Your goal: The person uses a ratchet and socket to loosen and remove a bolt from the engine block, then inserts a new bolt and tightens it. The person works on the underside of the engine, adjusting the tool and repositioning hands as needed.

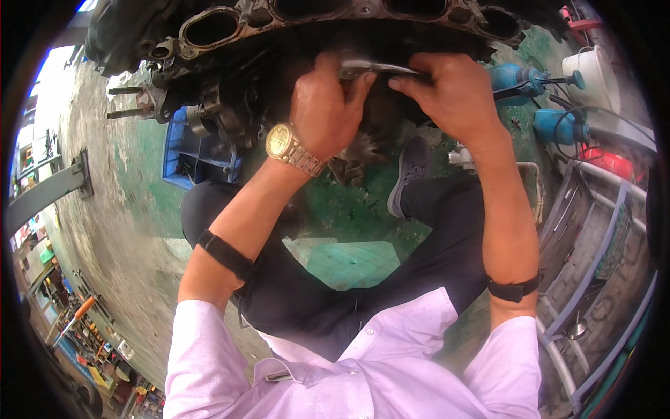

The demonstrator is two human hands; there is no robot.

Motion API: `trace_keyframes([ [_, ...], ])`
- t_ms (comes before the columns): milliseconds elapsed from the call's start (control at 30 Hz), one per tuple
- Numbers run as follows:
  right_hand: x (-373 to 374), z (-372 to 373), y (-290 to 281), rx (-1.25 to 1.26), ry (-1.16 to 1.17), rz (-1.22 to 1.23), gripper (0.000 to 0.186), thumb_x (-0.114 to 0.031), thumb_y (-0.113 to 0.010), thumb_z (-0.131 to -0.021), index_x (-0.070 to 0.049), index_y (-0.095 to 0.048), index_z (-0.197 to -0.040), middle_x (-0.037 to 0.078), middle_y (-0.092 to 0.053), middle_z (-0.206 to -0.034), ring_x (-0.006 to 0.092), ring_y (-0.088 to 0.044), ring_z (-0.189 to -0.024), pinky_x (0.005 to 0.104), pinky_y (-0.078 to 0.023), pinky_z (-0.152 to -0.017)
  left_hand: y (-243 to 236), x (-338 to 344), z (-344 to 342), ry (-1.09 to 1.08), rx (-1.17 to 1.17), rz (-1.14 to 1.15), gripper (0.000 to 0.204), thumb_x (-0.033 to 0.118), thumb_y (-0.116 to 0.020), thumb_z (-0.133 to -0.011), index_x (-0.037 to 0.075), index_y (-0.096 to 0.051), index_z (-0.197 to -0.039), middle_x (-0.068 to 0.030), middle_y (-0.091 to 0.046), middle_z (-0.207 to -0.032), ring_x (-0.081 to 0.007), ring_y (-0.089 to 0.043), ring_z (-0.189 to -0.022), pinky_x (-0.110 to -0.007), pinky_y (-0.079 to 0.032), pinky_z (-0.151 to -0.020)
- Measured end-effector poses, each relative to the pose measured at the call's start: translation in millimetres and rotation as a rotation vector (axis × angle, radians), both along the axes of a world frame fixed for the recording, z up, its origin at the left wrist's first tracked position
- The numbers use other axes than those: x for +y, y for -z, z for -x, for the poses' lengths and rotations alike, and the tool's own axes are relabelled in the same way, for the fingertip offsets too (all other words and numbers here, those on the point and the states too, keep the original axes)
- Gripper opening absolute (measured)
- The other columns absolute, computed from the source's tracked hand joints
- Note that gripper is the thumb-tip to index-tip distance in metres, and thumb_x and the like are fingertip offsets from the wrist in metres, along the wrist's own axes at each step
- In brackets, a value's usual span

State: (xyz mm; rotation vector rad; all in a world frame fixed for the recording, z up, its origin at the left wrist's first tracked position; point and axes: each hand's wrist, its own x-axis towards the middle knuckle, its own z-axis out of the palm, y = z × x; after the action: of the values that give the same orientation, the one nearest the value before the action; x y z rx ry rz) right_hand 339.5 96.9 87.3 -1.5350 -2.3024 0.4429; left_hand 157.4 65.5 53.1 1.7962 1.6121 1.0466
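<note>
A shiny metal wrench (391, 68) lies crosswise under the front edge of a dark engine block (363, 10). My right hand (457, 94) is closed round its handle end. At the wrench's head, my left hand (324, 112) is also closed, with thumb and forefinger on either side of it. Whatever the head sits on is lost in the shadow beneath the engine. A gold-coloured watch (282, 141) is on my left wrist. Close to my left hand, greasy engine parts (227, 105) hang below the block.
A blue divided tray (171, 150) sits on the floor at the left, beyond my knee. At the right are blue bottle-like tools (516, 78), a white bucket (597, 77) and a metal rack (600, 202). Hand tools (84, 307) lie at the far left.
</note>
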Motion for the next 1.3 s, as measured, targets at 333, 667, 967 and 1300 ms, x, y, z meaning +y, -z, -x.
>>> trace_keyframes([
  [333, 0, 1, -1, 0.067, -0.010, 0.083, 0.028, -0.037, -0.068, -0.073, -0.009, -0.068, -0.075, 0.013, -0.059, -0.062, 0.0329, -0.060, -0.063, 0.0407, -0.046, -0.056, 0, -1, 3, 0.000, -0.028, 0.076, 0.028, 0.017, -0.069, -0.081, -0.005, -0.052, -0.086, -0.0191, -0.063, -0.066, -0.0294, -0.063, -0.058, -0.034, -0.048, -0.052],
  [667, 0, 8, 2, 0.077, -0.071, 0.106, 0.025, -0.032, -0.068, -0.074, -0.008, -0.068, -0.082, 0.014, -0.061, -0.067, 0.0326, -0.061, -0.067, 0.0401, -0.047, -0.059, 3, -9, 2, 0.017, 0.035, 0.127, 0.028, 0.017, -0.069, -0.082, -0.004, -0.053, -0.087, -0.0166, -0.062, -0.061, -0.0214, -0.062, -0.048, -0.031, -0.045, -0.042],
  [967, -6, 0, -3, 0.198, -0.019, 0.336, 0.025, -0.030, -0.067, -0.076, -0.006, -0.068, -0.084, 0.016, -0.062, -0.070, 0.0353, -0.060, -0.068, 0.0400, -0.046, -0.060, -6, -8, 0, 0.036, -0.016, 0.102, 0.028, 0.018, -0.069, -0.081, -0.004, -0.055, -0.087, -0.0130, -0.061, -0.057, -0.0176, -0.058, -0.040, -0.029, -0.043, -0.038],
  [1300, -14, 4, 1, 0.205, -0.040, 0.412, 0.023, -0.019, -0.066, -0.077, 0.002, -0.063, -0.083, 0.018, -0.056, -0.064, 0.0258, -0.050, -0.055, 0.0351, -0.041, -0.055, -7, -8, 2, 0.074, -0.021, 0.106, 0.027, 0.016, -0.068, -0.081, -0.005, -0.056, -0.093, -0.0142, -0.061, -0.057, -0.0200, -0.060, -0.043, -0.031, -0.045, -0.041],
])
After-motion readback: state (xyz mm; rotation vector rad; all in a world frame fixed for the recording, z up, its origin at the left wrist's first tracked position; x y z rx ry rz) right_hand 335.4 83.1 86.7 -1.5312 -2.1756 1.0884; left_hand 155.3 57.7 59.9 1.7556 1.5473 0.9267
